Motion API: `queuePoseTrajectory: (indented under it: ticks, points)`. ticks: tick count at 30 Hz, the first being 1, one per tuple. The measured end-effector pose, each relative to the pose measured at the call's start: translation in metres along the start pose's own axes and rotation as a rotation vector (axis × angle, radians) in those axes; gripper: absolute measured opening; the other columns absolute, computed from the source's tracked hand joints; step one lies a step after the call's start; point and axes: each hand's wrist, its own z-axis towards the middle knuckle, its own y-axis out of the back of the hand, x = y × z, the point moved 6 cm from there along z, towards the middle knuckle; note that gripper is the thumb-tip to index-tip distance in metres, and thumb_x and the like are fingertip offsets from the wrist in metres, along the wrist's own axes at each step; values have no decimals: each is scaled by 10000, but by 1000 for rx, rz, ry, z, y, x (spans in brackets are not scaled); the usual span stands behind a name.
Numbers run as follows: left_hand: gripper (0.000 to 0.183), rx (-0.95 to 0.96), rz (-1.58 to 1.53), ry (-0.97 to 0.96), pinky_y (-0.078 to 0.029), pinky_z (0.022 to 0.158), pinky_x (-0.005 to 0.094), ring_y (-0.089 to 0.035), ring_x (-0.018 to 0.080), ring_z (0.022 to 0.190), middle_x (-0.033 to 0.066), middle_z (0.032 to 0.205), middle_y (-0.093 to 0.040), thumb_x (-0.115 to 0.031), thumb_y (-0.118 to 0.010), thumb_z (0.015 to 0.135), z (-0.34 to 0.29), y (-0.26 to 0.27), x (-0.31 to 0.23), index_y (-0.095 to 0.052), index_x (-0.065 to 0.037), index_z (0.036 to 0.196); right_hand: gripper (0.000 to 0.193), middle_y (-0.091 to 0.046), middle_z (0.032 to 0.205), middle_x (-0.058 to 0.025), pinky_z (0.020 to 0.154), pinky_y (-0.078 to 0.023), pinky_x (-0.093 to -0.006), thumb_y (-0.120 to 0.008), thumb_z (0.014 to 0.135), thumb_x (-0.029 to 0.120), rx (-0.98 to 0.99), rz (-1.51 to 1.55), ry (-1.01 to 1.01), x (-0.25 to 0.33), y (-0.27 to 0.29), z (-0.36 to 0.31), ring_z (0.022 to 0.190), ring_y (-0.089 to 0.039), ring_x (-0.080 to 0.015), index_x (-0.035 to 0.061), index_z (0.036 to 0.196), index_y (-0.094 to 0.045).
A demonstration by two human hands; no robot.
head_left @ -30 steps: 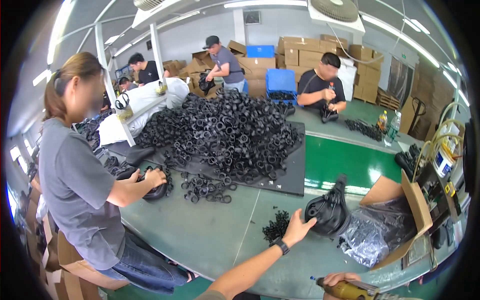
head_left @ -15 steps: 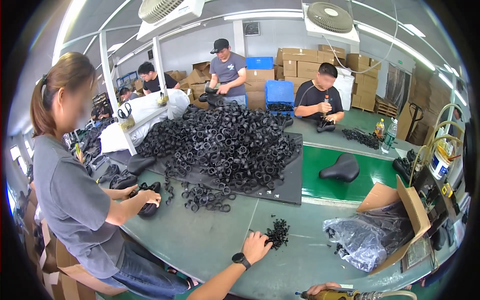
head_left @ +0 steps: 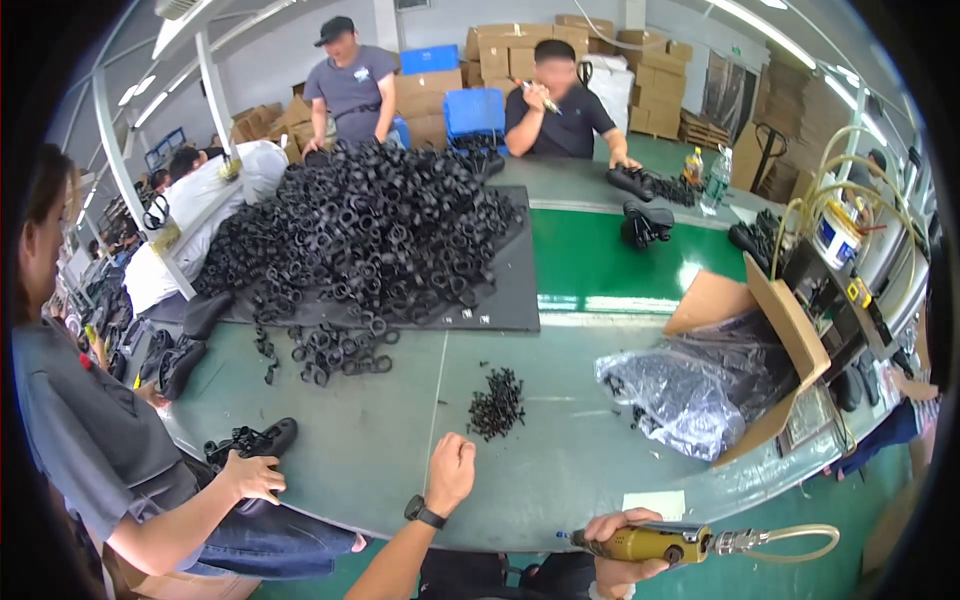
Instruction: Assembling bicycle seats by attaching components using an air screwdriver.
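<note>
My left hand (head_left: pixel 453 472), with a black watch on its wrist, is closed just below a small pile of black screws (head_left: pixel 496 404) on the grey-green table. Whatever its curled fingers hold is hidden. At the table's front edge, my right hand (head_left: pixel 622 548) is wrapped around a yellow-gold power screwdriver (head_left: pixel 655 543). The tool lies level, its bit pointing left and a clear hose (head_left: pixel 806 541) running from its right end. Under my arms, a dark shape (head_left: pixel 475 575) shows at the lower edge.
A big heap of black rings (head_left: pixel 370 235) covers a dark mat. Left of me, a co-worker's hand touches a black bicycle saddle (head_left: pixel 265 440). An open carton (head_left: pixel 790 340) with clear plastic stands right. Another saddle (head_left: pixel 647 225) sits on the green belt (head_left: pixel 590 260); two people work beyond.
My left hand has drawn back from the screw pile and closed. The screwdriver has come further into view. A saddle has left the belt's middle, and the left co-worker's saddle is nearer me.
</note>
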Motion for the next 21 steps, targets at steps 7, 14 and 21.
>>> queuePoseTrajectory:
  ticks: [7,14,21]
  points:
    - [100,-156,532,-353,-470,694,342,-570,229,737,116,832,-606,-77,-574,896,-31,1,-9,-546,16,872,853,-559,691,-121,574,-476,-407,-414,735,845,73,-27,-21,-3,-14,4,579,-557,-270,72,1095,-454]
    - [108,235,-1365,658,-531,804,277,-633,170,890,118,1059,-646,-88,-571,934,-118,-34,-40,-607,-22,1012,872,-566,716,-133,585,-505,-402,-396,767,816,2,111,153,0,-23,-2,605,-571,-262,20,1119,-447]
    - [168,375,-1491,687,-520,842,283,-627,164,931,127,1108,-637,-112,-543,956,-142,-49,-70,-618,-1,1057,857,-547,676,-84,530,-478,-362,-307,768,852,-120,129,179,0,-24,-2,546,-545,-236,86,1102,-497]
